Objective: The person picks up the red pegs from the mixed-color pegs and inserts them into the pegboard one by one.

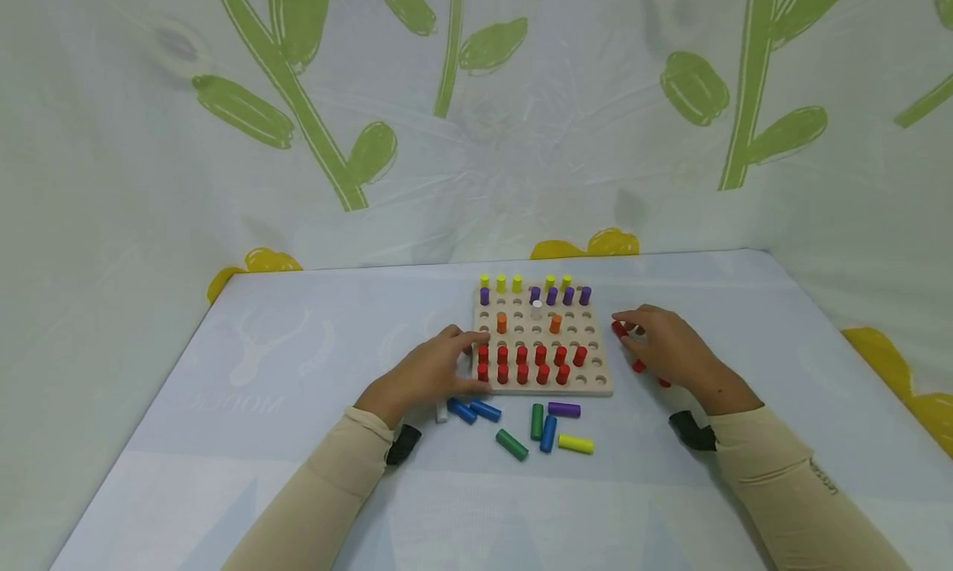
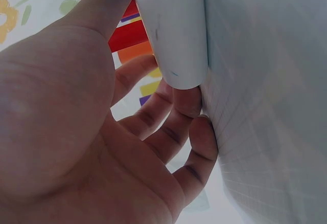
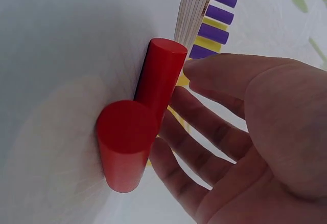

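A wooden pegboard (image 1: 606, 387) carries upright pegs in rows of yellow, purple, orange and red, plus one white peg (image 1: 537, 309). My left hand (image 1: 428, 371) rests at its left side, thumb over the front-left corner and index finger at the edge. Close by in the left wrist view lies a loose white peg (image 2: 176, 35). To the right of the board, my right hand (image 1: 666, 346) hovers low with thumb and forefinger at a red peg (image 1: 619, 328). Two red pegs, one standing out nearer the camera (image 3: 125, 147), lie beside its relaxed fingers in the right wrist view.
Before the board lie loose pegs: blue (image 1: 486, 410), green (image 1: 511, 444), purple (image 1: 563, 410) and yellow (image 1: 576, 444). The white tabletop (image 1: 223, 405) ends at a leaf-patterned wall covering (image 1: 566, 141) behind the board.
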`<move>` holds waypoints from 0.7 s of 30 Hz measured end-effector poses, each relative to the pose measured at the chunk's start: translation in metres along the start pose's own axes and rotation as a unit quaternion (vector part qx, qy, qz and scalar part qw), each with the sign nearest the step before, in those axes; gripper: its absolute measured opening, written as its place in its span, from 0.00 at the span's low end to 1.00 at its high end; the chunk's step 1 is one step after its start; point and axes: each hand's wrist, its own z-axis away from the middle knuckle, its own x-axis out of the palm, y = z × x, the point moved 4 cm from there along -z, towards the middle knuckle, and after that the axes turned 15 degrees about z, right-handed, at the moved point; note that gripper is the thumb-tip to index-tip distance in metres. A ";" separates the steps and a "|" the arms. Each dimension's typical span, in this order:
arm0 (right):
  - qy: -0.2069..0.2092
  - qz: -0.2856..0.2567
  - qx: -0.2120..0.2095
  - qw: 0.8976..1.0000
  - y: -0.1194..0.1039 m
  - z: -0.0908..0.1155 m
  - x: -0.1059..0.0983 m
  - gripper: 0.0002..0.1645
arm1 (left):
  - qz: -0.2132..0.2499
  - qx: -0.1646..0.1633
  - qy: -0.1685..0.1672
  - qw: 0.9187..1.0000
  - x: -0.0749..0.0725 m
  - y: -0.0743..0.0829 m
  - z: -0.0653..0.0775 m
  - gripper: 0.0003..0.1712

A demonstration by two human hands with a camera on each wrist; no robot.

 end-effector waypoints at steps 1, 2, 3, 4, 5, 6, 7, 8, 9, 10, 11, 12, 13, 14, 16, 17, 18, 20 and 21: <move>-0.004 -0.004 0.001 1.000 0.000 0.000 0.001 0.28 | 0.000 0.000 0.000 1.000 0.000 0.000 0.000 0.50; -0.008 -0.007 0.002 1.000 0.000 0.000 0.001 0.28 | 0.000 0.002 0.000 1.000 0.000 0.000 0.000 0.50; -0.012 -0.009 0.003 1.000 0.000 -0.001 0.002 0.28 | 0.000 0.003 0.000 1.000 0.000 0.000 0.000 0.50; -0.016 -0.010 0.004 1.000 0.001 -0.001 0.002 0.27 | 0.000 0.003 0.000 1.000 0.000 0.000 0.000 0.50; -0.020 -0.011 0.004 1.000 0.001 -0.001 0.003 0.27 | 0.000 0.002 0.000 1.000 -0.001 0.000 0.000 0.50; -0.024 -0.012 0.004 1.000 0.000 -0.002 0.003 0.27 | 0.001 0.002 0.000 1.000 0.000 0.000 0.000 0.50; -0.030 -0.012 0.005 0.999 0.000 -0.002 0.003 0.27 | 0.001 0.001 0.000 1.000 0.000 0.000 0.000 0.50; -0.035 -0.013 0.005 0.999 0.000 -0.003 0.004 0.28 | 0.001 0.000 0.000 1.000 0.000 0.000 0.000 0.50; -0.040 -0.012 0.005 0.999 0.000 -0.003 0.004 0.28 | 0.002 -0.001 0.000 1.000 0.000 0.000 0.000 0.50; -0.045 -0.012 0.005 0.999 0.000 -0.003 0.004 0.28 | 0.002 -0.003 0.000 1.000 0.000 0.000 0.000 0.50; -0.050 -0.012 0.005 0.999 0.000 -0.004 0.004 0.29 | 0.002 -0.002 0.000 1.000 0.000 0.000 0.000 0.50; -0.053 -0.011 0.004 0.998 0.000 -0.004 0.005 0.29 | 0.002 -0.002 -0.001 1.000 0.000 0.000 0.000 0.50; -0.058 -0.012 0.004 0.998 0.000 -0.004 0.005 0.29 | 0.002 -0.002 -0.001 1.000 0.000 0.000 0.000 0.50; -0.063 -0.014 0.004 0.998 0.000 -0.004 0.005 0.30 | 0.001 -0.002 -0.001 1.000 0.000 0.000 0.000 0.50; -0.069 -0.017 0.004 0.997 0.000 -0.005 0.006 0.30 | 0.002 -0.001 0.000 1.000 0.000 0.000 0.000 0.49; -0.070 -0.018 0.003 0.997 0.000 -0.005 0.006 0.30 | 0.001 0.000 0.000 1.000 0.000 0.000 0.000 0.49; -0.073 -0.022 0.003 0.997 0.000 -0.005 0.006 0.31 | 0.001 -0.002 0.000 1.000 0.000 0.001 0.000 0.49; -0.076 -0.027 0.001 0.997 0.000 -0.004 0.007 0.31 | 0.001 -0.002 0.001 1.000 0.000 0.001 0.001 0.49; -0.075 -0.026 -0.003 0.997 0.000 -0.004 0.007 0.31 | 0.000 -0.001 0.001 1.000 0.000 0.001 0.000 0.50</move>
